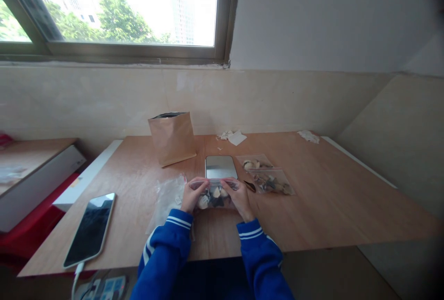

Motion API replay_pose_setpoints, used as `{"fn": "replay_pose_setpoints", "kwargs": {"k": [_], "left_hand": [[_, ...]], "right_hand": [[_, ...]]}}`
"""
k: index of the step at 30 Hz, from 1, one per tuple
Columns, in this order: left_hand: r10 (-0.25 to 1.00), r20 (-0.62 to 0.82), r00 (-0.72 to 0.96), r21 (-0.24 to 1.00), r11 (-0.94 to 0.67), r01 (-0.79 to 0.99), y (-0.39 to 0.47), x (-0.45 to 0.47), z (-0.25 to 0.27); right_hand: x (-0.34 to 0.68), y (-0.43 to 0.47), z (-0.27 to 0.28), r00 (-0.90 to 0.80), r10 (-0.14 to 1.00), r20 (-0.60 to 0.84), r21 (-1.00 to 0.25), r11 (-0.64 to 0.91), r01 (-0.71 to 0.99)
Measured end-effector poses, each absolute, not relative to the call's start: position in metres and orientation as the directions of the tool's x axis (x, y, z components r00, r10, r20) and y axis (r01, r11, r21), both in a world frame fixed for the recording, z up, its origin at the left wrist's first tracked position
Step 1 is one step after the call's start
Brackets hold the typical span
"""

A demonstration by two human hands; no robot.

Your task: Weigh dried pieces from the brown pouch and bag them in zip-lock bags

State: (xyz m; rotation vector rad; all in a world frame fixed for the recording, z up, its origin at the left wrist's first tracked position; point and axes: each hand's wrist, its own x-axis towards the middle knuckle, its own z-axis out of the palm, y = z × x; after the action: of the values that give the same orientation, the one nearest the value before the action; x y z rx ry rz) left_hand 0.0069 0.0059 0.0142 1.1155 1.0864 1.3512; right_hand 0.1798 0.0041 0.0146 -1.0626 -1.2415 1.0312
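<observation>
Between my two hands is a clear zip bag (217, 198) with pale and dark dried pieces inside. My left hand (193, 194) pinches its top edge on the left, and my right hand (237, 195) pinches the same edge on the right. Just behind the bag lies a small silver-topped digital scale (220, 167). Near my left hand are empty-looking clear plastic bags (167, 200). Right of the scale, two filled zip bags lie overlapping: a nearer one (272, 181) and a farther one (251, 163). A small dark spoon-like piece (250, 186) rests close to my right hand.
An open brown paper pouch (173, 139) stands at the back left of the wooden table (322, 203). A phone (92, 228) with a white cable (77, 274) lies at the left edge. Crumpled white scraps (236, 137) lie by the wall, with more paper (308, 137) farther right.
</observation>
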Motion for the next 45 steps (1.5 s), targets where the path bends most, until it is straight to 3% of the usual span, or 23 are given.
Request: {"fn": "replay_pose_setpoints", "kwargs": {"k": [9, 18, 24, 32, 39, 45], "left_hand": [[0.998, 0.046, -0.034, 0.986, -0.051, -0.161, 0.007, 0.008, 0.01], [0.997, 0.077, 0.009, 0.991, -0.075, -0.11, 0.006, 0.007, 0.006], [0.996, 0.09, 0.028, 0.99, -0.086, -0.112, 0.003, 0.012, 0.012], [0.994, 0.099, -0.035, 0.991, -0.102, -0.082, 0.004, 0.011, 0.005], [0.985, 0.158, 0.075, 0.986, -0.154, -0.058, 0.0, 0.013, 0.015], [0.984, 0.165, 0.062, 0.986, -0.166, 0.001, -0.001, 0.013, 0.02]], "right_hand": [[0.181, 0.005, 0.015, 0.077, 0.97, 0.231, -0.973, 0.231, 0.001], [0.176, 0.001, 0.017, -0.051, 0.977, 0.206, -0.978, 0.204, -0.046], [0.176, 0.001, 0.019, -0.033, 0.974, 0.223, -0.974, 0.222, -0.043], [0.174, -0.001, 0.022, -0.025, 0.975, 0.219, -0.976, 0.218, -0.024], [0.175, -0.002, 0.019, -0.094, 0.967, 0.235, -0.972, 0.234, -0.027], [0.173, -0.002, 0.017, -0.081, 0.967, 0.243, -0.97, 0.241, -0.028]]}}
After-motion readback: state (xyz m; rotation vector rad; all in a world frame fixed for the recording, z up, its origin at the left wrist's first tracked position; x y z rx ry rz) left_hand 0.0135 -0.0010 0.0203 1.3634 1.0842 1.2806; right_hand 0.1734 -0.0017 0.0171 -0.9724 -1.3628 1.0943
